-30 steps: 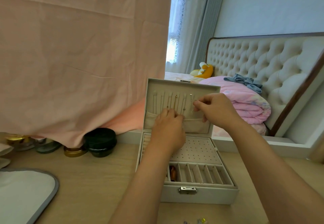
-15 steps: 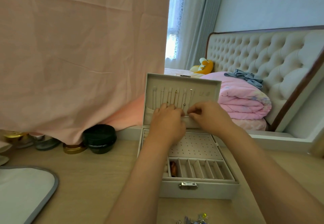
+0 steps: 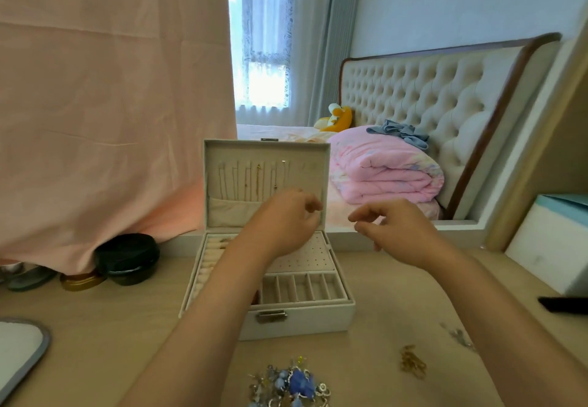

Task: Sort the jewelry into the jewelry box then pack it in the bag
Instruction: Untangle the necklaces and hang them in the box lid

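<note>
Jewelry box (image 3: 299,322), left hand (image 3: 283,225) at lid (image 3: 313,180) — right hand (image 3: 402,231) beside, fingers (image 3: 362,215) loose, seemingly empty

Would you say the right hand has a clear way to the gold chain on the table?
Probably yes: the right hand looks empty, and the gold chain lies uncovered on the table beside its forearm.
</note>
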A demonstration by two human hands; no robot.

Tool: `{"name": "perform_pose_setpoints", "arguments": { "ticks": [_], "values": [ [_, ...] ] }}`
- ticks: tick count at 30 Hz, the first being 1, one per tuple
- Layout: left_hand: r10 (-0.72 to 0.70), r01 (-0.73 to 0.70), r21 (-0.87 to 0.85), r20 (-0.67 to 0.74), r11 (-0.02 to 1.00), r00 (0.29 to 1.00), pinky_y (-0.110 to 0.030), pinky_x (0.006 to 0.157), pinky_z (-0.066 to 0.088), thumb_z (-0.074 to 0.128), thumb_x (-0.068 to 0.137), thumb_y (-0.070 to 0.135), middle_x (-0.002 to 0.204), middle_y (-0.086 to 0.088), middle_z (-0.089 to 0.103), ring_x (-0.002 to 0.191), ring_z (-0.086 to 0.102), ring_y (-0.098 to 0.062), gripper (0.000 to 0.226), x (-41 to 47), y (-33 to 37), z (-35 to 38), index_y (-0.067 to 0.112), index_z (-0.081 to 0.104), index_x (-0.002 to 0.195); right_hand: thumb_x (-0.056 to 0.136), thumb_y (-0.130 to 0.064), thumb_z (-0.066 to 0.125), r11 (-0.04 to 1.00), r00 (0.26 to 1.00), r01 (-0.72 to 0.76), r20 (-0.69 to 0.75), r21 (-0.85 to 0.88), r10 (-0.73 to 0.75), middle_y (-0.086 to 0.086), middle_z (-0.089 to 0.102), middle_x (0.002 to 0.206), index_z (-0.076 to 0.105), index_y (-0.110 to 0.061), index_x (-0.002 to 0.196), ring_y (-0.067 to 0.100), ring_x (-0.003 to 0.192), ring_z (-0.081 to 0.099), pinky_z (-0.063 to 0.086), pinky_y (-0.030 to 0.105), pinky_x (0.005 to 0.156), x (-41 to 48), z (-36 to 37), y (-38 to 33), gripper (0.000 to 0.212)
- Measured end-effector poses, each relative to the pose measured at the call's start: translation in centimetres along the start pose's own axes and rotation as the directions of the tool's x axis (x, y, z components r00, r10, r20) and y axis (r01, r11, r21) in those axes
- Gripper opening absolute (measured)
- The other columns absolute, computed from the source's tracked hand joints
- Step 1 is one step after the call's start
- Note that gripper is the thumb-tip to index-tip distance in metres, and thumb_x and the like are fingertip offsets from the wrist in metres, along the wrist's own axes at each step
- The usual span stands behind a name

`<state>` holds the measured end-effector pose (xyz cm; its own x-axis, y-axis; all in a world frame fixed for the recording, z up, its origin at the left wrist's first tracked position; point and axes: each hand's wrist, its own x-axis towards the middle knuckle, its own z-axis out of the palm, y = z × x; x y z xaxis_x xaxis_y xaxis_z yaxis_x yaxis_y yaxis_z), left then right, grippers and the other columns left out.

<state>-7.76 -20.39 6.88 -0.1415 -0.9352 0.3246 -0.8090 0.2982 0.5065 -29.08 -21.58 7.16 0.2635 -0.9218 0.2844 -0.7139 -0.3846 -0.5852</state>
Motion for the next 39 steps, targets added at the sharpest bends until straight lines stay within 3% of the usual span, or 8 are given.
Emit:
{"name": "perform_pose_setpoints", "arguments": {
  "ticks": [6, 10, 15, 20, 27, 29, 31, 39],
  "values": [
    [0.091, -0.085, -0.041, 0.197, 0.996, 0.976, -0.023, 0.087, 0.05, 0.058, 0.098, 0.031, 0.109, 0.015, 0.065, 0.096, 0.061, -0.005, 0.022, -1.8, 5.7, 3.8, 0.028, 0.07, 0.116, 0.09, -0.025, 0.071, 0.987, 0.964, -0.148, 0.216, -0.06, 0.157, -0.006, 0.071, 0.09, 0.075, -0.029, 0.095, 0.01, 0.057, 0.066, 0.055, 0.022, 0.059, -5.5, -3.6, 4.6, 0.008],
    [0.133, -0.153, 0.035, 0.327, 0.988, 0.936, -0.028, 0.088, 0.052, 0.057, 0.097, 0.03, 0.112, 0.011, 0.068, 0.096, 0.062, -0.009, 0.022, -2.3, 9.4, 7.4, 0.03, 0.069, 0.116, 0.088, -0.023, 0.07, 0.973, 0.94, -0.207, 0.256, -0.103, 0.227, -0.005, 0.071, 0.089, 0.073, -0.03, 0.093, 0.012, 0.061, 0.067, 0.057, 0.029, 0.06, -7.4, -4.8, 7.1, 0.009],
    [0.118, -0.195, 0.132, 0.445, 0.972, 0.888, -0.034, 0.093, 0.053, 0.058, 0.096, 0.03, 0.114, 0.009, 0.068, 0.103, 0.063, -0.015, 0.025, -2.7, 12.3, 12.2, 0.031, 0.069, 0.118, 0.085, -0.022, 0.076, 0.952, 0.907, -0.278, 0.292, -0.124, 0.303, -0.007, 0.072, 0.088, 0.073, -0.028, 0.091, 0.014, 0.069, 0.067, 0.054, 0.024, 0.06, -8.9, -6.4, 9.4, 0.009],
    [0.192, -0.304, 0.224, 0.415, 0.926, 0.889, -0.03, 0.082, 0.048, 0.056, 0.097, 0.037, 0.116, 0.01, 0.064, 0.107, 0.06, -0.016, 0.03, -3.2, 13.6, 15.3, 0.036, 0.067, 0.124, 0.081, -0.013, 0.078, 0.926, 0.851, -0.35, 0.365, -0.143, 0.378, -0.007, 0.07, 0.082, 0.073, -0.025, 0.09, 0.007, 0.067, 0.063, 0.048, 0.02, 0.056, -9.5, -7.4, 11.3, 0.017],
    [0.219, -0.325, 0.25, 0.374, 0.912, 0.901, -0.025, 0.076, 0.043, 0.061, 0.092, 0.043, 0.113, 0.012, 0.063, 0.112, 0.056, -0.012, 0.022, -3.0, 13.2, 16.3, 0.041, 0.075, 0.11, 0.073, -0.02, 0.086, 0.91, 0.798, -0.391, 0.444, -0.135, 0.408, -0.008, 0.075, 0.084, 0.076, -0.023, 0.088, 0.008, 0.073, 0.068, 0.052, 0.022, 0.06, -9.6, -7.1, 12.6, 0.018],
    [0.222, -0.325, 0.268, 0.35, 0.907, 0.91, -0.024, 0.074, 0.04, 0.061, 0.091, 0.038, 0.112, 0.012, 0.064, 0.111, 0.057, -0.012, 0.021, -3.1, 13.3, 16.3, 0.038, 0.075, 0.107, 0.074, -0.018, 0.085, 0.913, 0.79, -0.382, 0.462, -0.142, 0.403, -0.008, 0.076, 0.085, 0.077, -0.025, 0.086, 0.012, 0.082, 0.072, 0.057, 0.028, 0.071, -9.5, -6.9, 12.6, 0.015],
    [0.218, -0.322, 0.286, 0.34, 0.903, 0.915, -0.024, 0.075, 0.043, 0.058, 0.092, 0.035, 0.111, 0.011, 0.065, 0.109, 0.057, -0.013, 0.021, -3.2, 13.3, 16.2, 0.035, 0.074, 0.106, 0.076, -0.018, 0.084, 0.917, 0.787, -0.372, 0.475, -0.147, 0.395, -0.007, 0.077, 0.087, 0.078, -0.025, 0.085, 0.015, 0.09, 0.073, 0.059, 0.034, 0.083, -9.5, -6.7, 12.5, 0.013],
    [0.175, -0.272, 0.258, 0.345, 0.927, 0.922, -0.035, 0.087, 0.053, 0.055, 0.094, 0.031, 0.106, 0.009, 0.064, 0.1, 0.059, -0.016, 0.02, -4.0, 12.5, 15.6, 0.03, 0.069, 0.108, 0.084, -0.025, 0.076, 0.937, 0.804, -0.293, 0.481, -0.19, 0.349, -0.011, 0.074, 0.091, 0.078, -0.03, 0.084, 0.009, 0.089, 0.067, 0.056, 0.029, 0.083, -9.5, -6.3, 11.9, 0.005]
  ]
}}
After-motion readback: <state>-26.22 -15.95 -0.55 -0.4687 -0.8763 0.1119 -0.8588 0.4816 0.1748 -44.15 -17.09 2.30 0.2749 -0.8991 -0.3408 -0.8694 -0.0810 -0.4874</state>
